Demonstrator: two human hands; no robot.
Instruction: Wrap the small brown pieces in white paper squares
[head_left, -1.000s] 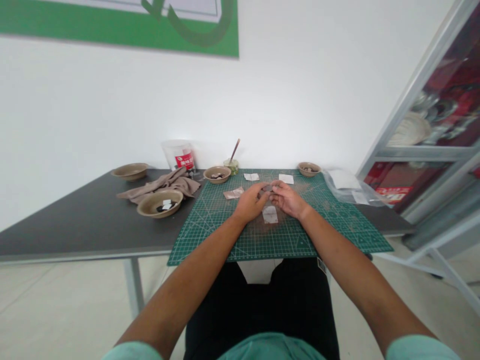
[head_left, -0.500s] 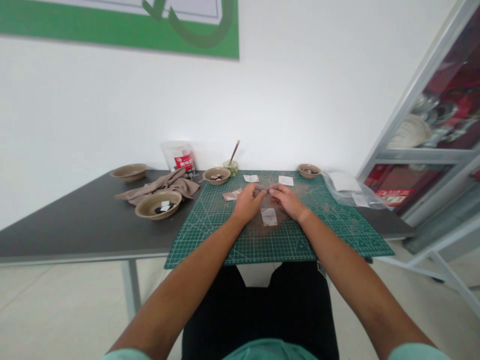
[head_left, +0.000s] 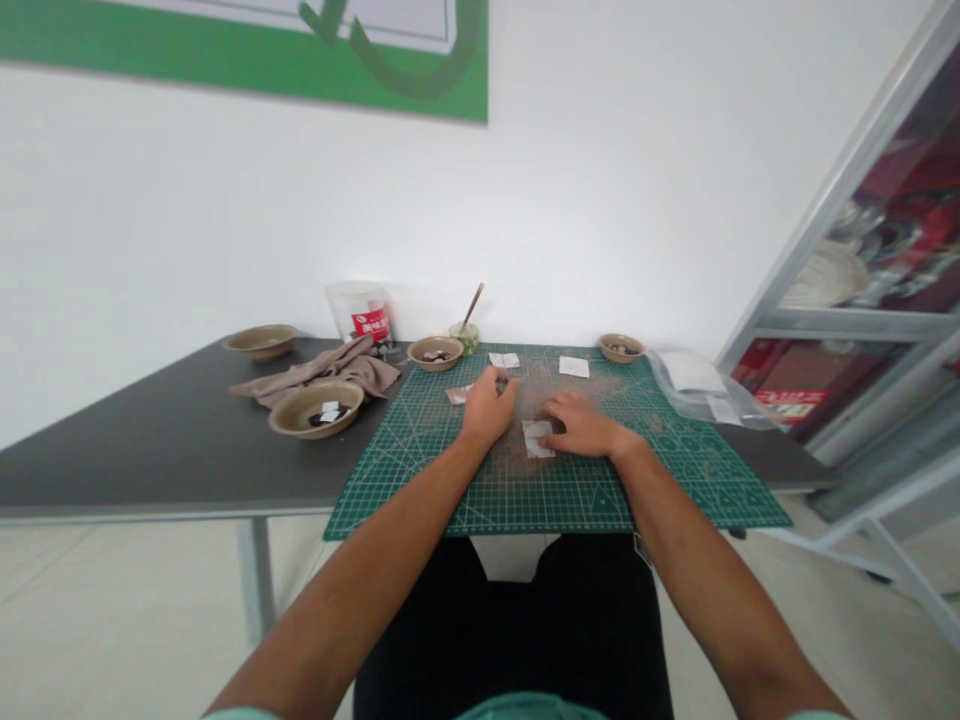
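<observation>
My left hand (head_left: 489, 408) is closed near the middle of the green cutting mat (head_left: 420, 480), with a small dark piece between its fingertips that I cannot make out. My right hand (head_left: 581, 425) reaches over the right edge of a whitish square sheet (head_left: 535, 440), its thumb and fingers apart. A brownish sheet (head_left: 456, 396) lies just left of my left hand, partly covered by it. Farther back on the mat are two white squares, one on the left (head_left: 504, 360) and one on the right (head_left: 574, 367). Reddish-brown dust marks the mat around my hands.
Small bowls with dark bits stand at the back left (head_left: 435, 366) and back right (head_left: 621, 358). A jar (head_left: 466, 340) holds a brush-like stick. Leftward are a larger bowl (head_left: 289, 415), a crumpled cloth (head_left: 300, 380), a plastic tub (head_left: 358, 308) and another bowl (head_left: 262, 350). A clear bag (head_left: 739, 405) lies right.
My hands have come apart from their shared grip. The right one has moved toward me to the whitish sheet; the left has stayed nearly in place.
</observation>
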